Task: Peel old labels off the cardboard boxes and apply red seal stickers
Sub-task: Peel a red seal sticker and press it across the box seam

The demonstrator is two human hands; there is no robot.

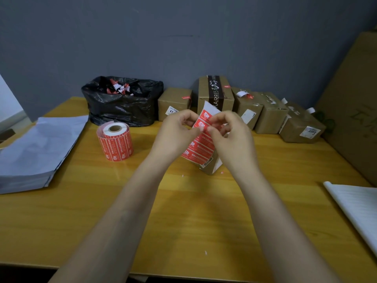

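Head view: at frame centre, the left hand (179, 129) and right hand (229, 136) both pinch a strip of red seal stickers (201, 147) between thumb and curled fingertips. The strip hangs in front of a small cardboard box (210, 170) on the table (183, 217). The sticker roll (115, 141) stands centre-left, and a row of boxes (216, 94) sits behind.

Dark tape band (215, 92) on tall cardboard box (204, 92) reads "KARRIES", white label (173, 111) on small box (173, 99) shows partial "47", white print on red seal sticker strip (201, 148) and sticker roll (117, 146) not legible, far-right box label (310, 132) not legible.
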